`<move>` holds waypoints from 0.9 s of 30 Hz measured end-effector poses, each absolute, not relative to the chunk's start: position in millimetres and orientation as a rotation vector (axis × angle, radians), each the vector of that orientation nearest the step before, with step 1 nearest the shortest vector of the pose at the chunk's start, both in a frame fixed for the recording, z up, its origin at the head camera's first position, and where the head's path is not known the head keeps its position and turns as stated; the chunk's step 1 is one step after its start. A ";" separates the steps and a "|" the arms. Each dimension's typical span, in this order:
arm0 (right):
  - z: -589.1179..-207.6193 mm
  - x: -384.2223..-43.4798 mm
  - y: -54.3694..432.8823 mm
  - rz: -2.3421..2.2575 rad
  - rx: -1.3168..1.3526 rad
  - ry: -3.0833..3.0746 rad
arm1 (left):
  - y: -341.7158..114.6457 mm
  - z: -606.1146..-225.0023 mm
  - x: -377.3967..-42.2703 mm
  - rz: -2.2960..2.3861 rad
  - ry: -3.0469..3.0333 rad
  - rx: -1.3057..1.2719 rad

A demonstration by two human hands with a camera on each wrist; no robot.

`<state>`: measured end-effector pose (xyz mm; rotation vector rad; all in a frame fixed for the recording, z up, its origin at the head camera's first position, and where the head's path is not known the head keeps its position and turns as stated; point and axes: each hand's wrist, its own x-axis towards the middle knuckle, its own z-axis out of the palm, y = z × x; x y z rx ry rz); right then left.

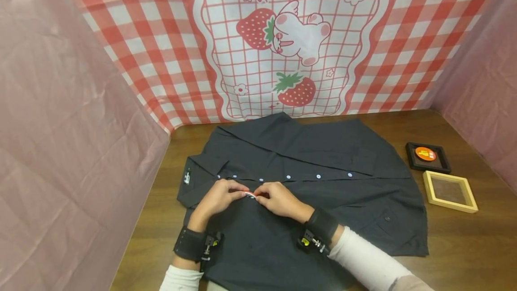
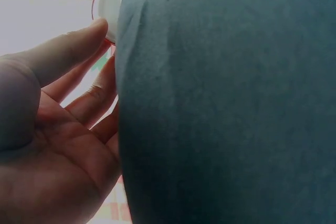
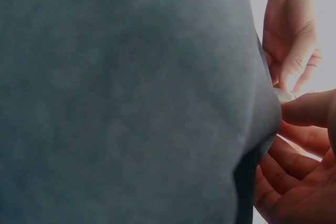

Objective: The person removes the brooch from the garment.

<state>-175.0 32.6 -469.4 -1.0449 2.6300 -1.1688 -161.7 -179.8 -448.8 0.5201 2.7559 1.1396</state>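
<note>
Inwardly angled hands [image 1: 220, 196] [image 1: 280, 199], pinching badge [image 1: 250, 195] (round)

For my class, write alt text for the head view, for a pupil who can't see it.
A person's left hand and right hand pinch a small red-and-white disc over a dark shirt spread on a wooden table. To the right lie a black frame with an orange disc in it and a yellow frame; a strawberry-patterned cloth hangs behind.
</note>
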 end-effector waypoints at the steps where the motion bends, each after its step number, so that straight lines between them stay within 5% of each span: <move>1: -469.6 -174.9 32.7 -1.169 -1.037 2.630 | -179.5 -449.0 -161.8 1.138 2.757 0.522; 27: -466.0 -172.5 24.2 -1.176 -1.026 2.684 | -173.0 -447.8 -159.5 1.165 2.788 0.447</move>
